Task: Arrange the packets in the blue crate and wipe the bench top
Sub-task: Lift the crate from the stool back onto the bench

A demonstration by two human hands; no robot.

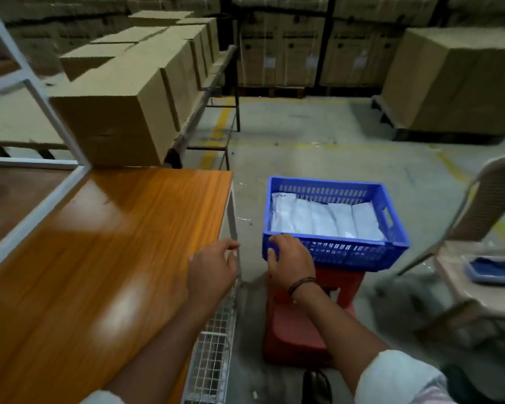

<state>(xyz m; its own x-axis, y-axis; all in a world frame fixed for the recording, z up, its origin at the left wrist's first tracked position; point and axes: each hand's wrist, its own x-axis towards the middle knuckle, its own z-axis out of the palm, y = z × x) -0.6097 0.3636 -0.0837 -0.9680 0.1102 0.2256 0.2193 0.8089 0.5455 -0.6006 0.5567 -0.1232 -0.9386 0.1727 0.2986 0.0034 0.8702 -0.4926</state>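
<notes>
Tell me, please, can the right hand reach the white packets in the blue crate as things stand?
Probably yes: the right hand grips the blue crate at its near corner, and nothing covers the white packets just inside.

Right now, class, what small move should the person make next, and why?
Probably release the blue crate and turn to wiping. The packets already lie in a neat row inside it, the right hand grips its near corner, and the left hand at the bench top edge holds no cloth.
</notes>
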